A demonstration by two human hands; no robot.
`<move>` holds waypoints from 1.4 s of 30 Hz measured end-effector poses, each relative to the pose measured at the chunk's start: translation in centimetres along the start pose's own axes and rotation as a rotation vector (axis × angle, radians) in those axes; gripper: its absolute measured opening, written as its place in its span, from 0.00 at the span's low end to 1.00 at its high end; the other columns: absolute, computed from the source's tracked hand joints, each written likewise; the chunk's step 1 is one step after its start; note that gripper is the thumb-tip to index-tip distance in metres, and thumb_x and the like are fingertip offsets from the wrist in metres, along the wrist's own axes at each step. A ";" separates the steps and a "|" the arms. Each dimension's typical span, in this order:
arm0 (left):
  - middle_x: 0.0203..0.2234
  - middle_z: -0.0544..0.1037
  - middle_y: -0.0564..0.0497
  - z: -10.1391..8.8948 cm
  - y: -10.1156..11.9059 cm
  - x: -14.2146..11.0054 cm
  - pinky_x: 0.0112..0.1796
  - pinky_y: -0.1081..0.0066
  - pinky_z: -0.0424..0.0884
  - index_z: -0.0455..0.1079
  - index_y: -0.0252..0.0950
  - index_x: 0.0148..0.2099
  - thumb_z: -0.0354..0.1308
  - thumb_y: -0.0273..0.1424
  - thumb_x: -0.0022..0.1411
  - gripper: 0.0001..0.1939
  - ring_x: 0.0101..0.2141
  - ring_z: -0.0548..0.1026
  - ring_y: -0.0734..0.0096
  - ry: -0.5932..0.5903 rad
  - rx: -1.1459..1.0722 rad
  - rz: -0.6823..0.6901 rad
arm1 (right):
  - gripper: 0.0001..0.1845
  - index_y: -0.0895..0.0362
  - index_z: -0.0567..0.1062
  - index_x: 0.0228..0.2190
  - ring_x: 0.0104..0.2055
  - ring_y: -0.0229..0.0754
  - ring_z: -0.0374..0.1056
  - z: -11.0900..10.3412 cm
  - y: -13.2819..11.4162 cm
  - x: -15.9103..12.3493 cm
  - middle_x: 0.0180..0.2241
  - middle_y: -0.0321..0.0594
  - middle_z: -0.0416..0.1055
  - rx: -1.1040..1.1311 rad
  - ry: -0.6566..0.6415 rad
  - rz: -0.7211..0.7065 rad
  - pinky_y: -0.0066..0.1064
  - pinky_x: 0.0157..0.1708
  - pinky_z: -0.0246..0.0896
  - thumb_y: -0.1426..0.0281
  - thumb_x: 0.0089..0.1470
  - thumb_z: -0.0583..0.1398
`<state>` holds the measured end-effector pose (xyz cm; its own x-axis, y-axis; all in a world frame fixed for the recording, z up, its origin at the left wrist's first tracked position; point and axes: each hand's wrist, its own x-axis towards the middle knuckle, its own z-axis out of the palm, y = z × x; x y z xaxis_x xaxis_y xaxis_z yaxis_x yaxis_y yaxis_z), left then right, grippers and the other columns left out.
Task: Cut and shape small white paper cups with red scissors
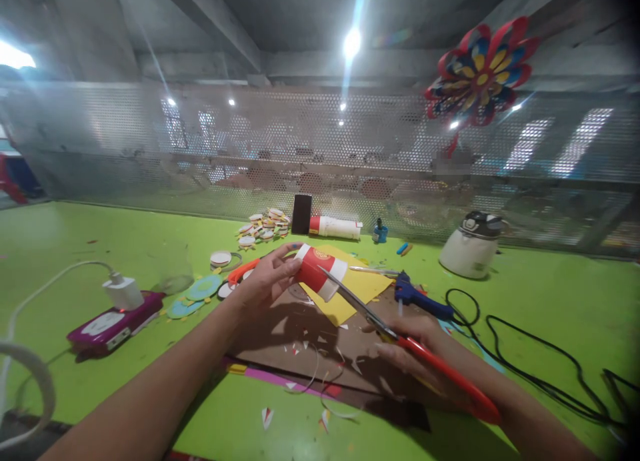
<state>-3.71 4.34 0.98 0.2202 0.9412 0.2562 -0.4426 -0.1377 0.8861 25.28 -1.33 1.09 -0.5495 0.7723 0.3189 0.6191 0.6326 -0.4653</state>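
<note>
From my remote seat I see the left hand (273, 274) grasping a red-and-white cup (320, 267), tipped over and held above the left part of the yellow paper (364, 289). The right hand (413, 344), near the paper's front right side, grasps the scissors (373, 314), their tip lying across the cup's red wall; whether it touches, I cannot tell. What worries me is a slip: the thin wall might buckle under the blades, or the cup might roll in that one-sided hold, sending the point towards the left fingers. The glue gun (420, 297), just right of the paper, could snag the right arm by its cord (545, 374), and the loose scraps (291, 385) in front might stick underneath.
</note>
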 end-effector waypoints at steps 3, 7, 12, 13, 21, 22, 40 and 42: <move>0.43 0.80 0.44 0.3 -0.3 -0.1 0.47 0.68 0.71 0.69 0.34 0.49 0.69 0.26 0.52 0.23 0.43 0.78 0.64 -0.008 -0.099 -0.036 | 0.23 0.51 0.82 0.43 0.30 0.45 0.73 0.0 -0.1 -0.2 0.27 0.41 0.78 0.012 0.010 0.003 0.34 0.32 0.68 0.51 0.60 0.56; 0.46 0.79 0.42 1.0 -0.6 -0.4 0.48 0.66 0.72 0.68 0.34 0.47 0.68 0.25 0.52 0.20 0.43 0.78 0.64 -0.087 -0.184 -0.072 | 0.23 0.52 0.82 0.44 0.33 0.46 0.73 0.0 -0.3 -0.4 0.30 0.42 0.79 0.032 -0.016 0.038 0.34 0.34 0.69 0.51 0.60 0.56; 0.44 0.79 0.43 1.4 -0.5 -0.8 0.47 0.65 0.73 0.65 0.35 0.49 0.70 0.25 0.52 0.24 0.44 0.79 0.62 -0.111 -0.104 -0.104 | 0.22 0.52 0.82 0.44 0.34 0.47 0.74 0.1 -0.3 -0.3 0.32 0.42 0.80 0.049 -0.079 0.046 0.33 0.33 0.69 0.52 0.60 0.57; 0.42 0.80 0.43 1.5 -0.4 -0.9 0.47 0.65 0.73 0.65 0.36 0.49 0.70 0.25 0.51 0.25 0.43 0.79 0.62 -0.115 -0.076 -0.114 | 0.21 0.51 0.82 0.44 0.34 0.47 0.73 0.1 -0.3 -0.2 0.32 0.41 0.80 0.048 -0.083 0.044 0.32 0.33 0.69 0.52 0.60 0.58; 0.44 0.77 0.44 1.6 0.1 -1.1 0.44 0.69 0.73 0.67 0.36 0.46 0.73 0.25 0.48 0.25 0.42 0.79 0.64 -0.131 -0.019 -0.108 | 0.17 0.52 0.82 0.41 0.29 0.42 0.70 0.2 -0.1 -0.1 0.28 0.38 0.78 0.090 -0.136 0.063 0.30 0.30 0.66 0.56 0.59 0.59; 0.44 0.77 0.44 1.4 0.2 -1.0 0.43 0.68 0.73 0.67 0.36 0.46 0.73 0.25 0.48 0.24 0.42 0.79 0.64 -0.138 -0.009 -0.106 | 0.17 0.52 0.82 0.40 0.29 0.42 0.70 0.0 -0.2 -0.1 0.27 0.37 0.77 0.095 -0.155 0.073 0.30 0.29 0.65 0.56 0.59 0.59; 0.39 0.76 0.49 1.2 -0.2 -1.0 0.41 0.65 0.71 0.67 0.39 0.48 0.71 0.29 0.50 0.24 0.40 0.75 0.64 -0.287 0.352 -0.132 | 0.22 0.52 0.77 0.50 0.44 0.50 0.72 -2.1 0.8 0.1 0.43 0.43 0.78 0.098 -0.364 0.161 0.40 0.44 0.67 0.56 0.58 0.59; 0.40 0.75 0.49 1.1 0.0 -1.0 0.41 0.64 0.71 0.66 0.39 0.49 0.71 0.30 0.50 0.25 0.40 0.75 0.64 -0.313 0.403 -0.141 | 0.24 0.53 0.77 0.50 0.46 0.52 0.72 -2.3 1.3 -0.2 0.46 0.44 0.77 0.111 -0.405 0.192 0.41 0.46 0.67 0.54 0.57 0.60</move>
<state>-2.94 3.10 1.15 0.5293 0.8307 0.1727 -0.0344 -0.1824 0.9826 27.46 -0.51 2.37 -0.6193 0.7760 -0.1198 0.6795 0.4532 -0.5769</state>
